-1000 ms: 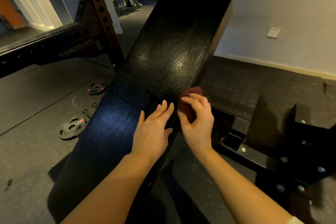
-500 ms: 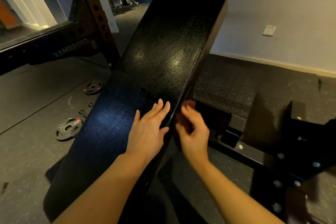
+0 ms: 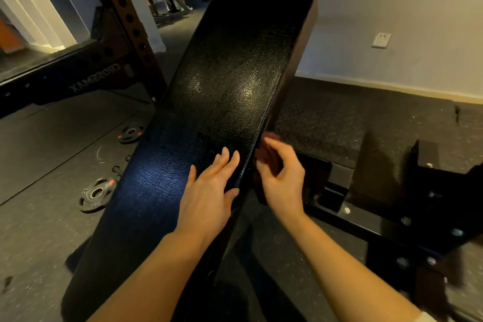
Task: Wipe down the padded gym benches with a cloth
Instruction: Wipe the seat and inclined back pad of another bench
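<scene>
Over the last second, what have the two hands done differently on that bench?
The right hand, holding the dark red cloth, slid down along the side edge of the bench pad. The left hand stayed flat on the pad's top; the bench did not move.

right hand: the right hand [image 3: 281,178] sat higher on the right side edge of the bench pad [image 3: 222,102] a second ago; it has since slid down that edge toward the person, then come slightly back up.
cloth: the dark red cloth [image 3: 266,158] showed as a rounded bump above the fingertips a second ago; now it lies mostly hidden behind the palm, blurred, against the pad's side.
fingers: the right hand's fingers [image 3: 271,144], earlier curled over the cloth, now reach up straighter along the edge.
</scene>
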A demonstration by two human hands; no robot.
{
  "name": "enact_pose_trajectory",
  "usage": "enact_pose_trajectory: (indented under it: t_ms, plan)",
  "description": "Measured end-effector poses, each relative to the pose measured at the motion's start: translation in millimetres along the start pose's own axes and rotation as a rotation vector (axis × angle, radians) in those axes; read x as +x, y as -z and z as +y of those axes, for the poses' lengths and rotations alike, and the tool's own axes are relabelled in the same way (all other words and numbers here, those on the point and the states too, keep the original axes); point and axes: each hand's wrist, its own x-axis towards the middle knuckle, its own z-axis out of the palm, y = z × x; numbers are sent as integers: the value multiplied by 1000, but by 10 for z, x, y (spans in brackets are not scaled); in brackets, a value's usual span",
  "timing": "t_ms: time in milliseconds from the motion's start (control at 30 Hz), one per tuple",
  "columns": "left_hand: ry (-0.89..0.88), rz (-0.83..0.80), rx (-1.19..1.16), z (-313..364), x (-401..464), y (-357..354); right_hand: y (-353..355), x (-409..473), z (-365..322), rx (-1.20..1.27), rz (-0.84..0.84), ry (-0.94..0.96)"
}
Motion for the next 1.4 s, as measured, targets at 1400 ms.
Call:
enact_pose_trajectory:
  t_ms: [1400]
  plan:
    - [16, 1, 18, 22, -20, 33, 154, 884, -181, 335, -30, -294]
